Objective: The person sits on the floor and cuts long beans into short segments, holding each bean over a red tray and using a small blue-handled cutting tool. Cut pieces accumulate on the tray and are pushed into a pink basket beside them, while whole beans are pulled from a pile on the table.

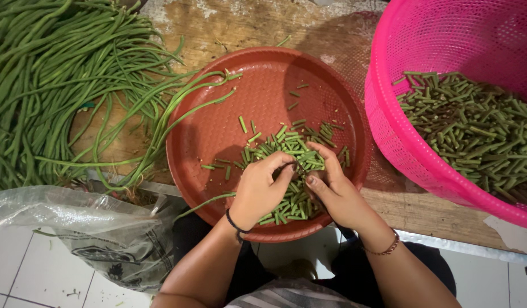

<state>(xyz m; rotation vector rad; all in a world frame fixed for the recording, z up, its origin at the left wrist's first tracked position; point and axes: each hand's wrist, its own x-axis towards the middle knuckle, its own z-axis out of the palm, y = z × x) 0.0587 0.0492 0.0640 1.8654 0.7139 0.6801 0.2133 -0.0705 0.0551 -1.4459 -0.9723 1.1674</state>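
Note:
A round reddish-brown tray (217,137) lies on a wooden table and holds a heap of short cut green bean pieces (286,145). My left hand (260,188) and my right hand (332,185) meet over that heap, fingertips pinched together on a long bean. Its green stem (203,204) trails left from under my left hand, over the tray's near rim. A black band circles my left wrist, a thin beaded bracelet my right.
A big pile of uncut long beans (52,74) covers the table's left side, some strands draped into the tray. A pink plastic basket (412,142) on the right holds many cut pieces. A clear plastic bag (86,228) hangs at the lower left above a white tiled floor.

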